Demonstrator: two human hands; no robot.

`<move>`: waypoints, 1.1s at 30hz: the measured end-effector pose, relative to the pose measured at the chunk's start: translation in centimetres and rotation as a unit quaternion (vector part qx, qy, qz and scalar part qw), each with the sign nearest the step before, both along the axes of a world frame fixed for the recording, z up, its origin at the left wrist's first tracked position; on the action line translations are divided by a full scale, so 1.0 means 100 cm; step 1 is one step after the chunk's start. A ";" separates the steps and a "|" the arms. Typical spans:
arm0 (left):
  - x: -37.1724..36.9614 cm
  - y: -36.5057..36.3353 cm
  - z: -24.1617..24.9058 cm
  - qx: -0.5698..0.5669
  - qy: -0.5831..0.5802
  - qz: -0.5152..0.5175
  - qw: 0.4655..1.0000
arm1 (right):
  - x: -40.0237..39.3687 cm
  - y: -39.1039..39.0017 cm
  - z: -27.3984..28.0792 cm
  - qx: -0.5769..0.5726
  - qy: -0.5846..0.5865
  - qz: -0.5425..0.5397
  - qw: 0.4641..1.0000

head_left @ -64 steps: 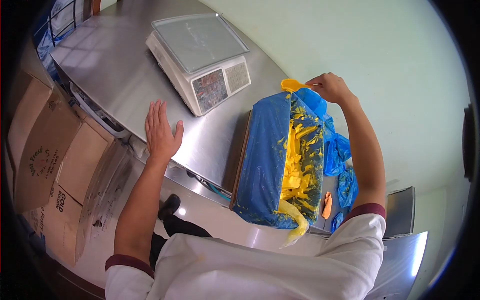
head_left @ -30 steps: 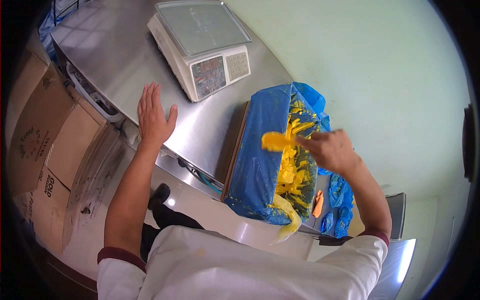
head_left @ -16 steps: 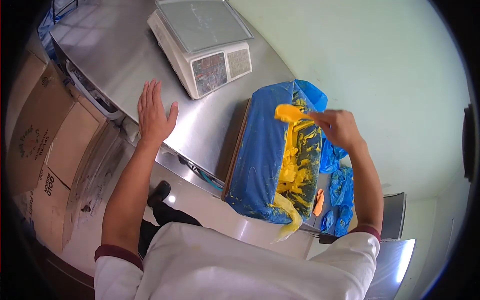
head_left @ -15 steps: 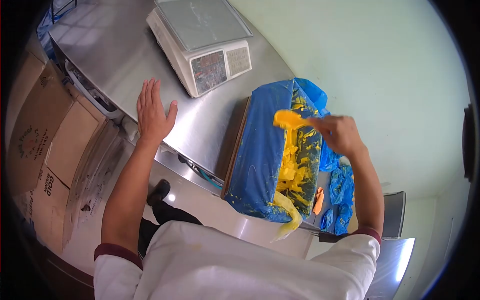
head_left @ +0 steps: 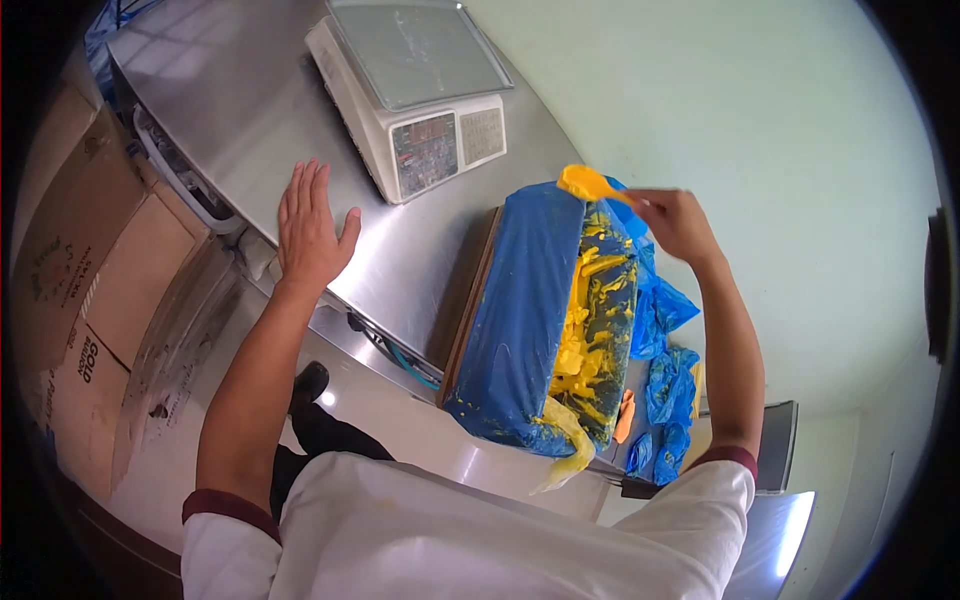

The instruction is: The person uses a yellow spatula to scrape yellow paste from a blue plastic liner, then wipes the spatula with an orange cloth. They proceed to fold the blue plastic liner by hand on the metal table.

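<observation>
Your right hand (head_left: 680,222) is gripping the yellow scraper (head_left: 592,185) over the blue-lined box's (head_left: 530,310) far rim. Your left hand (head_left: 312,232) is lying flat, fingers spread, at the bench's (head_left: 250,120) near edge, the scale (head_left: 415,90) standing beyond it.

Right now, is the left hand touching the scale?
Apart. The head view shows the left hand flat on the table, with bare steel between it and the scale.

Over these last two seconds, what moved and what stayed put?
The right hand, holding the yellow scraper throughout, dipped from the far end of the blue-lined box into the yellow paste, then rose back to the far rim. The left hand stayed flat on the steel table; the scale did not move.
</observation>
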State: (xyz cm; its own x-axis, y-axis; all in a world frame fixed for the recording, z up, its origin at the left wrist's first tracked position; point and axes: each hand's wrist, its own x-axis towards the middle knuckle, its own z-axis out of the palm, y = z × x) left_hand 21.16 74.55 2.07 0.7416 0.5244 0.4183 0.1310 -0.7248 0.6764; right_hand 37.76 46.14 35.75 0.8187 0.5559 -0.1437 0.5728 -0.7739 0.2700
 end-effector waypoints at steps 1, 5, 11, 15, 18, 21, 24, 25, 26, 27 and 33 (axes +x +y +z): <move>0.000 0.000 0.000 0.004 0.001 -0.001 1.000 | 0.012 0.005 -0.013 -0.010 -0.072 0.073 0.995; 0.001 0.001 0.000 0.007 0.003 0.003 1.000 | 0.007 0.023 -0.036 -0.174 -0.117 0.117 0.971; 0.001 0.000 -0.003 -0.001 -0.014 0.006 1.000 | -0.112 0.019 -0.032 -0.296 0.014 0.212 0.931; 0.000 0.001 -0.001 -0.007 -0.014 0.011 1.000 | -0.170 0.028 -0.019 -0.212 0.186 0.206 0.937; -0.001 0.001 -0.001 -0.008 -0.020 0.009 1.000 | -0.133 0.011 -0.019 -0.016 0.294 0.121 0.948; -0.002 0.002 -0.001 -0.012 -0.020 0.009 1.000 | -0.049 0.002 -0.013 0.147 0.159 0.015 0.976; -0.001 0.002 0.000 -0.014 -0.010 0.010 1.000 | -0.010 0.022 -0.008 -0.079 -0.060 -0.015 0.995; -0.001 0.002 0.000 -0.016 -0.005 0.007 1.000 | -0.002 0.019 -0.014 -0.096 -0.081 0.007 0.992; -0.001 0.003 0.000 -0.016 0.001 0.004 1.000 | 0.002 0.015 -0.018 -0.111 -0.101 0.028 0.988; -0.001 0.004 0.000 -0.015 0.002 0.002 1.000 | 0.001 0.010 -0.021 -0.121 -0.094 0.058 0.987; 0.001 0.002 -0.004 -0.019 -0.002 0.004 1.000 | -0.122 0.024 -0.023 -0.278 -0.003 0.186 0.943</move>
State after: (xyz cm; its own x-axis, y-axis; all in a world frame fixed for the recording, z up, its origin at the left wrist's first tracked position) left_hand 21.21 74.79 1.64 0.7358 0.5448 0.4021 0.1326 -0.6982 0.7035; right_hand 25.56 48.53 33.41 0.5841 0.6449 -0.4928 0.7736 -0.2584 0.5786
